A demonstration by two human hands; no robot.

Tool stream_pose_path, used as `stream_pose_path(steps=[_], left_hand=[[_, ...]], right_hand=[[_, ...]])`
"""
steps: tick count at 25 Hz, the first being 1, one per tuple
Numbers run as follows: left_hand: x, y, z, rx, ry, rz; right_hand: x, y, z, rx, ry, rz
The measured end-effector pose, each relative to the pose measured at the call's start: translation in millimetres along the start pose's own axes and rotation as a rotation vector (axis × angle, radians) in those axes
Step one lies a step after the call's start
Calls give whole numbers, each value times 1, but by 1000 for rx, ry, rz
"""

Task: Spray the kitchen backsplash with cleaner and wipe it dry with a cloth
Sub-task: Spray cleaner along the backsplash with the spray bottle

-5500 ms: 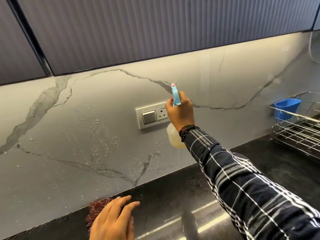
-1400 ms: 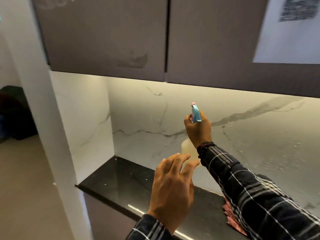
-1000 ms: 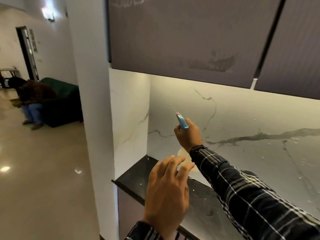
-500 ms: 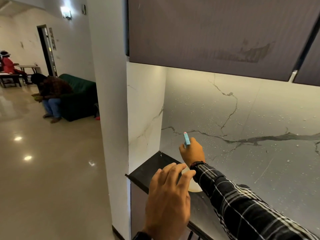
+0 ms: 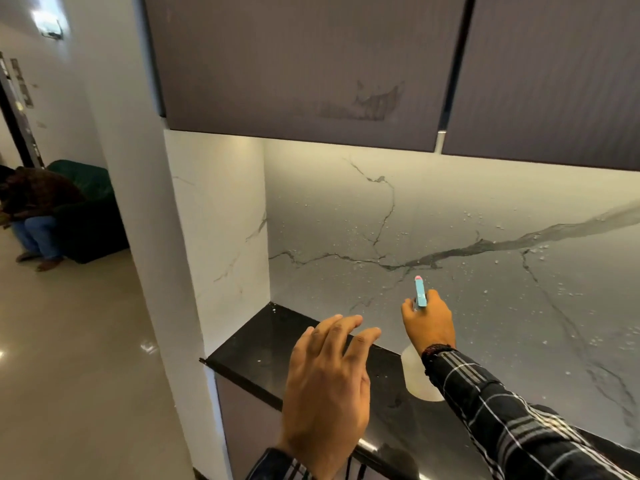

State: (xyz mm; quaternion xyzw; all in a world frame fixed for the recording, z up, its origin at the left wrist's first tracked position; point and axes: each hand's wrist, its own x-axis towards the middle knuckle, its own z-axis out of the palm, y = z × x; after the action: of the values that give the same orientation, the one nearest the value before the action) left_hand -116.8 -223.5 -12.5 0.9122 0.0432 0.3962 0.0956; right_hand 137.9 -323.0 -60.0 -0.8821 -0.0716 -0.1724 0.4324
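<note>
The grey marble backsplash (image 5: 467,216) with dark veins is dotted with droplets across its middle and lower part. My right hand (image 5: 428,323) grips a spray bottle (image 5: 420,292) with a blue trigger head and pale body, held low near the backsplash, nozzle toward the wall. My left hand (image 5: 329,379) hovers over the counter's front edge, fingers spread, holding nothing. No cloth is in view.
The black stone counter (image 5: 263,344) ends at a white marble side wall (image 5: 221,230) on the left. Dark upper cabinets (image 5: 311,64) hang overhead. Beyond the wall, a person (image 5: 31,209) sits on a green sofa (image 5: 90,209) in a tiled hall.
The view swung left along the backsplash to the counter's end. My right hand lowered the spray bottle toward the counter. More droplets now cover this section. My left hand stayed raised and empty.
</note>
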Motion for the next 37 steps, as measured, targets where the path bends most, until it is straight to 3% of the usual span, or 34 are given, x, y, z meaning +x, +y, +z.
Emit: stream_pose_path(steps=[15, 22, 26, 37], left_hand=[[17, 74, 43, -159, -76, 183], [20, 83, 53, -192, -99, 225], [18, 78, 58, -194, -96, 244], [22, 84, 75, -210, -124, 236]], right_hand=[[-24, 141, -145, 47, 370, 192], [-40, 168, -179, 6, 489, 112], [-62, 173, -182, 119, 558, 142], [-110, 199, -215, 175, 419, 224]])
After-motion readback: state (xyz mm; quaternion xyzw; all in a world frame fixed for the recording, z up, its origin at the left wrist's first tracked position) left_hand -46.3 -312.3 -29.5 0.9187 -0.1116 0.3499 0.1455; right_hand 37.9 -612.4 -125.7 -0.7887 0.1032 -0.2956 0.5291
